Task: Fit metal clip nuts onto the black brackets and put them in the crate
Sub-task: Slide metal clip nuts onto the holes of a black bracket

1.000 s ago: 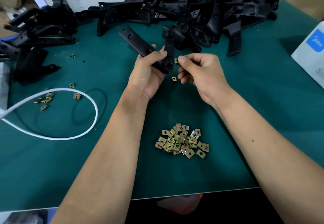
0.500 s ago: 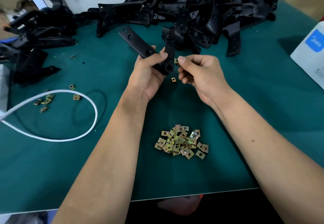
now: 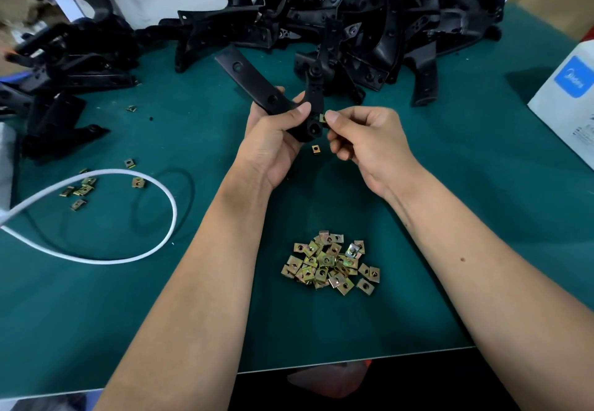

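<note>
Green mat (image 3: 128, 298) underneath, the left hand (image 3: 273, 144) grips the bracket (image 3: 257, 89) above it; the right hand (image 3: 363, 140) pinches a nut (image 3: 322, 118) at its edge. It should slide on square, hole aligned.

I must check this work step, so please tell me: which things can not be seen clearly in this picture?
Head view, the only one:
- Clip nut: mostly hidden by right hand fingertips and held bracket; whether it is seated is unclear.
- Crate: outside the frame.
- White box: cut by the right edge; small print too small.
- Left bracket pile: blurred, cut by the left edge.
- Left hand: palm hidden.
</note>
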`<state>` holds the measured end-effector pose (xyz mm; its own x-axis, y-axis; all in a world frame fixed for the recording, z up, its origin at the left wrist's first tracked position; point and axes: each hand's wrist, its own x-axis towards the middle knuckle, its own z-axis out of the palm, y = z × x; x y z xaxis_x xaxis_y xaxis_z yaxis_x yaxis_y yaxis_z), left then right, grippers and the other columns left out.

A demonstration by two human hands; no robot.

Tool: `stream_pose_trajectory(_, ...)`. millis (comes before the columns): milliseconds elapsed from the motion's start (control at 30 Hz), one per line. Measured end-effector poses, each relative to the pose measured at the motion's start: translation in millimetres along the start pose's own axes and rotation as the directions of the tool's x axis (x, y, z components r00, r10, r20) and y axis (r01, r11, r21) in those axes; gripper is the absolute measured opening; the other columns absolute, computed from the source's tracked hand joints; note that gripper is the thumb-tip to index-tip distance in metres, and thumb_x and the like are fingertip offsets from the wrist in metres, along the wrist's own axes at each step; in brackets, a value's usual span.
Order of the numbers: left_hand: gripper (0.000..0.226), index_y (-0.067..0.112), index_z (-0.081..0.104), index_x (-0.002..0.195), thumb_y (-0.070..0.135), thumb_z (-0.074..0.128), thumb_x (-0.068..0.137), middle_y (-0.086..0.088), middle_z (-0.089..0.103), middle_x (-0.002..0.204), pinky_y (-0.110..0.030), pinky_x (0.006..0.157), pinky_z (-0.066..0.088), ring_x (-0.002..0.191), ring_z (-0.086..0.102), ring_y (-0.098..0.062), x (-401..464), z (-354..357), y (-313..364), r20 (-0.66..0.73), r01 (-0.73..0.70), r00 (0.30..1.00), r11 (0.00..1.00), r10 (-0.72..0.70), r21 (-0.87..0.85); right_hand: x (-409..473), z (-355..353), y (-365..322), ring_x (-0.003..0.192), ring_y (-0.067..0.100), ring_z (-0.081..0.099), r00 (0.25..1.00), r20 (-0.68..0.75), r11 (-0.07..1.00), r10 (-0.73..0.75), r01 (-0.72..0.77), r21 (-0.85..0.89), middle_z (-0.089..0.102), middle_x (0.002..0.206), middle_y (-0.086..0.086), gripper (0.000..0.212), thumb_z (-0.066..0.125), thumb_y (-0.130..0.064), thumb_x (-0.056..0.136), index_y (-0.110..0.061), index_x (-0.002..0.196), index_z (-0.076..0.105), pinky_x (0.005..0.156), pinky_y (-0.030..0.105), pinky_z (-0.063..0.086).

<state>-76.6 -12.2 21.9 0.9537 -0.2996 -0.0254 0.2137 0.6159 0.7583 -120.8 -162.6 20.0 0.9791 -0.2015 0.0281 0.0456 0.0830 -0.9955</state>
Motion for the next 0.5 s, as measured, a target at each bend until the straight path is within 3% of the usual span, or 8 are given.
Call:
stream_pose_trajectory(333,0.046,0.015,0.041,0.113,-0.019,0.059,0.089,-0.007,0.063,0.098,-0.046,0.087,0.051,0.093,0.063,-0.027,0.2,5.2,-6.5,-0.02,-0.03,0.999,0.995,0.032,0.092,3.1,0.2,7.2,0.052,0.014,0.054,1.0,0.023,0.999,-0.021,0.022,-0.03,0.061,0.061,0.003,0.022,0.072,-0.012,0.095,-0.009,0.073,0.072,0.042,0.02,0.035)
stream_pose_trajectory(500,0.046,0.015,0.044,0.114,-0.018,0.061,0.087,-0.007,0.066,0.098,-0.049,0.09,0.054,0.093,0.066,-0.027,0.9,-0.5,-4.0,-0.047,-0.049,0.997,0.992,0.055,0.115,6.0,-1.5,5.4,0.057,0.014,0.057,0.997,0.042,0.983,-0.064,0.07,-0.168,0.064,0.064,0.001,0.023,0.069,-0.022,0.098,-0.007,0.082,0.075,0.047,0.021,0.04)
